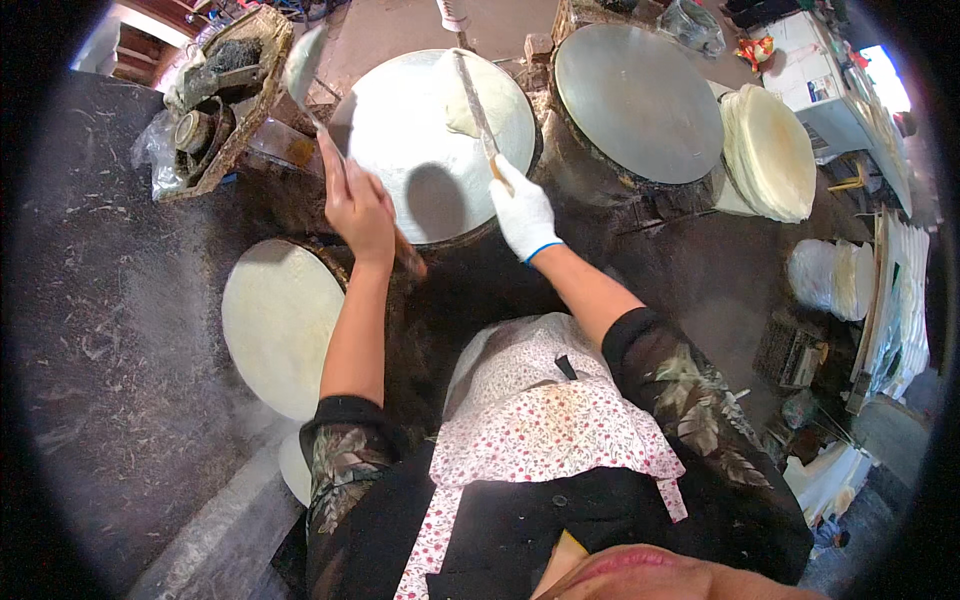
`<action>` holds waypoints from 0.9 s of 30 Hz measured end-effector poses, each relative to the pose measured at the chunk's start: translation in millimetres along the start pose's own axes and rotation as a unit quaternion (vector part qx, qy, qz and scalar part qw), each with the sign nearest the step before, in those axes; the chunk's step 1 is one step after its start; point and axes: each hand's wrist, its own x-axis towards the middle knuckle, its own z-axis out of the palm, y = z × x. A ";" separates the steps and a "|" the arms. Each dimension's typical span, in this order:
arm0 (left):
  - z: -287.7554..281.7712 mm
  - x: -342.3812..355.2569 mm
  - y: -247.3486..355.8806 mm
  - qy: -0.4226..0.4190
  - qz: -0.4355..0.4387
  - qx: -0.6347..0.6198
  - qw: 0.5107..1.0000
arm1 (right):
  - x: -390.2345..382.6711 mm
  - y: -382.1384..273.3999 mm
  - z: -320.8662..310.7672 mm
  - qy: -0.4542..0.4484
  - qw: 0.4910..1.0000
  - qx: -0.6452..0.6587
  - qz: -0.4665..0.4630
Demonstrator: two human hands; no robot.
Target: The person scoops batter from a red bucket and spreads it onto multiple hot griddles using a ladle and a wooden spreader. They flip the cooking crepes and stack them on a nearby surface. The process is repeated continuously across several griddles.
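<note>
My bare left hand (358, 205) is closed on a long wooden-handled tool (408, 255), whose metal head (300, 72) carries pale batter above the round griddle's left edge. My right hand (522, 215), in a white glove, grips a long, narrow scraper (478, 115) by its handle. The scraper's blade lies over a patch of pale batter (456, 100) on the upper right of the bright round griddle (385, 120). A dark round shadow falls on the griddle's lower middle.
A bare griddle (635, 100) is at upper right, beside stacked pale sheets (770, 155). At left are a sheet-covered round plate (275, 330) and a grimy tray (255, 80) with pots. A wrapped stack (830, 280) and a white appliance (820, 85) stand at right.
</note>
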 end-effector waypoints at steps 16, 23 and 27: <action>-73.6 -158.6 40.9 -0.063 -0.176 -0.033 0.982 | 8.7 16.6 12.7 0.023 0.990 -0.130 0.059; -86.5 -176.6 54.2 -0.017 -0.175 -0.023 0.984 | 20.4 8.5 19.5 0.054 0.993 -0.102 -0.022; -92.3 -183.3 54.3 -0.013 -0.179 0.033 0.983 | 36.6 19.2 23.2 -0.042 0.983 -0.173 0.053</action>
